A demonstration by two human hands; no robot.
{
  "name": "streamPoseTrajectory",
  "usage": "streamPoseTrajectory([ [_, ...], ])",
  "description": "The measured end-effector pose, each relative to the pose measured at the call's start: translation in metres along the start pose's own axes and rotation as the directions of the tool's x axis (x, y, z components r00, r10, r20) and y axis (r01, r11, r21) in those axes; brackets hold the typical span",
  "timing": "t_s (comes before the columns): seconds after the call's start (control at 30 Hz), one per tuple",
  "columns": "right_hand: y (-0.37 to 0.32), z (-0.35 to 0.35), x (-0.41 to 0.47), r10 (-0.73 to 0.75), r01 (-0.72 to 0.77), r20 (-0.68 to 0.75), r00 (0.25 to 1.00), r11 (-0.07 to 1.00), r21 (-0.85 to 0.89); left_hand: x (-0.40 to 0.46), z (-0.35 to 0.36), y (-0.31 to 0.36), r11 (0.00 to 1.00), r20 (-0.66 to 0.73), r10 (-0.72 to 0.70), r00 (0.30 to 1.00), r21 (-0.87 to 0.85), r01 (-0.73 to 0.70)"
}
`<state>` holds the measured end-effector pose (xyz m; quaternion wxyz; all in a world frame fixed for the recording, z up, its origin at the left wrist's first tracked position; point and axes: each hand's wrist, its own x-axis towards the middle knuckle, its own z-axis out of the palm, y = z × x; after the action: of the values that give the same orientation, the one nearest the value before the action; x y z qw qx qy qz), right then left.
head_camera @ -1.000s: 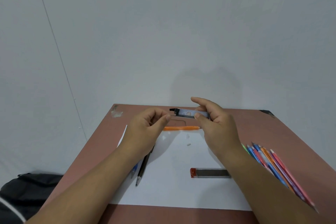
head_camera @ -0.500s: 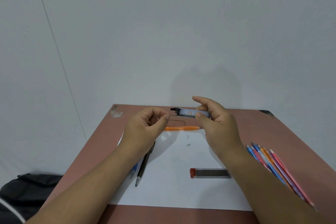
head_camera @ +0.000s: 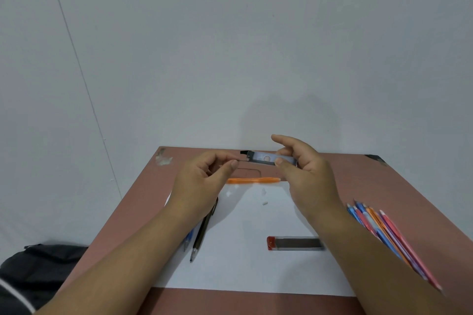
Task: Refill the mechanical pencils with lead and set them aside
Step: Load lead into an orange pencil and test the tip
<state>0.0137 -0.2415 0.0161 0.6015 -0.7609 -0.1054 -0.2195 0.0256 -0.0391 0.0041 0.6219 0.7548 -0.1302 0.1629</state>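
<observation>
2 hands, 2 lead cases, 1 orange pencil, 1 black pencil, 1 paper sheet

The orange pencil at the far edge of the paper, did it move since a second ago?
No. The orange pencil still lies at the top edge of the white paper, in the same spot and direction.
</observation>
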Motion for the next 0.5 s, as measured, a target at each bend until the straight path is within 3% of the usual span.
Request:
streamPoseTrajectory([
  [0.2,0.001,0.001,0.002,0.077,-0.077,0.009,0.997,0.996,0.050,-0.002,-0.001,0.007,0.998,-0.016,0.007,1.000,-0.066,-0.008],
  [0.5,-0.001,0.005,0.005,0.363,-0.388,0.139,0.921,0.877,0.282,-0.004,-0.002,0.010,0.996,-0.039,0.037,0.999,-0.082,-0.040],
])
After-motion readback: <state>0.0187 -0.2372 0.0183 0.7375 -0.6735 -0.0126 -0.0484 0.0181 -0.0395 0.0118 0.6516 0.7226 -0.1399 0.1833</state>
